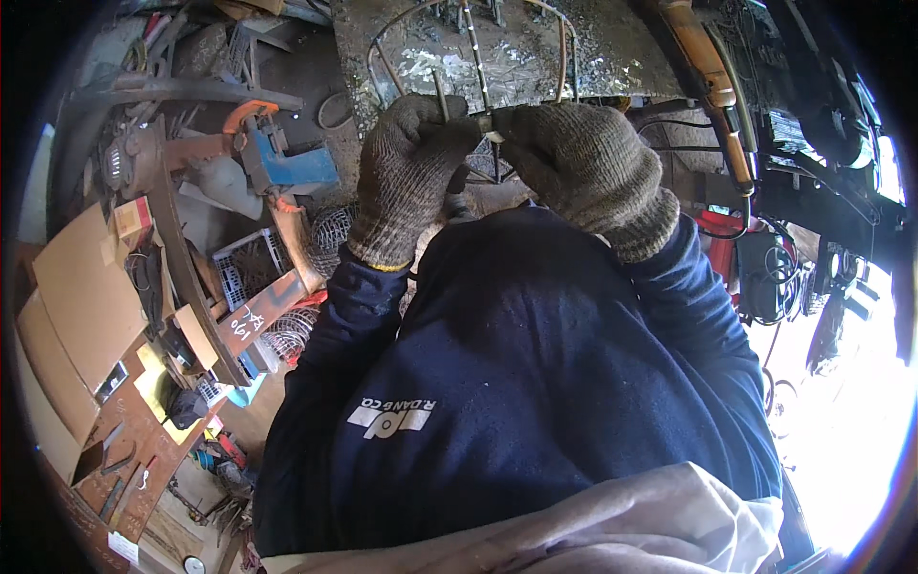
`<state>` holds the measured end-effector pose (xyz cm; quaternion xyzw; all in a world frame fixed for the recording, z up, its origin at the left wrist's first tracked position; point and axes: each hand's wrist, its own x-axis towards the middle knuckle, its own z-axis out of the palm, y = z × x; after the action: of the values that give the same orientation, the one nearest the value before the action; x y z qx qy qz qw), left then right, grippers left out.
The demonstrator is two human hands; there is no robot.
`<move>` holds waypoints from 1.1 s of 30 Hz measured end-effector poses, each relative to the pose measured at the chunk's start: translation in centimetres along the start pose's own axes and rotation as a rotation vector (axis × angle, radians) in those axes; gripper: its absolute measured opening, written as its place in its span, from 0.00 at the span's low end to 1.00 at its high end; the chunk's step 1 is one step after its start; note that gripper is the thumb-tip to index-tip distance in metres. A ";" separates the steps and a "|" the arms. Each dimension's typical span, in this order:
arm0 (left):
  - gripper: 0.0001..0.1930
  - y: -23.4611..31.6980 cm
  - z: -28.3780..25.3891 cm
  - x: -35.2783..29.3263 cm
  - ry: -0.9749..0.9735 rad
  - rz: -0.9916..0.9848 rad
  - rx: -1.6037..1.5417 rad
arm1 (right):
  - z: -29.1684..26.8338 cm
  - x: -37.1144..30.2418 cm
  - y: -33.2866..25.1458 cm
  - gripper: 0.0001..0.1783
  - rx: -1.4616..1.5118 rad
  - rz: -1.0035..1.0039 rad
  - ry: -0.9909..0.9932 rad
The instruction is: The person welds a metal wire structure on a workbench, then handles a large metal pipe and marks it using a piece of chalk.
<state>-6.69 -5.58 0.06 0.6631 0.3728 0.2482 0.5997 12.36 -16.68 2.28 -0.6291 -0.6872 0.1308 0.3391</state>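
Note:
A knitted grey-brown work glove covers my left hand (pixel 406 167), whose fingers are closed around a thin metal rod (pixel 441 94) that sticks up past them. My right hand (pixel 583 167), gloved alike, is closed close beside it, the fingertips pressed together near a small pale piece (pixel 493 136). What the right fingers grip is mostly hidden by the glove. In front of both hands a curved wire frame (pixel 475 55) of rusty rods lies over the worktable; its middle rod runs down to the point where the hands meet.
The grimy metal worktable (pixel 612 65) stands ahead, with dark bits and flakes on it. A wooden-handled tool (pixel 703 57) with a cable hangs at the right. Leftward are a blue clamp-like machine part (pixel 287 165), a plastic crate (pixel 251 266), cardboard (pixel 91 297) and a brown bench (pixel 134 469).

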 end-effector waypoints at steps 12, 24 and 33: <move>0.13 0.6 -0.8 -0.3 0.045 -0.091 -0.297 | -0.8 -2.8 1.9 0.17 0.252 0.231 0.115; 0.10 1.2 -2.1 -0.3 0.089 -0.029 -0.344 | 0.6 -1.4 0.2 0.15 0.269 0.192 -0.032; 0.09 0.3 -2.2 0.0 0.078 -0.065 -0.287 | 0.5 -0.3 -0.8 0.14 0.151 0.216 -0.038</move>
<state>-8.34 -4.22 0.66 0.5480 0.3780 0.3050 0.6810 11.38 -16.97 2.31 -0.6696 -0.6097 0.2298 0.3565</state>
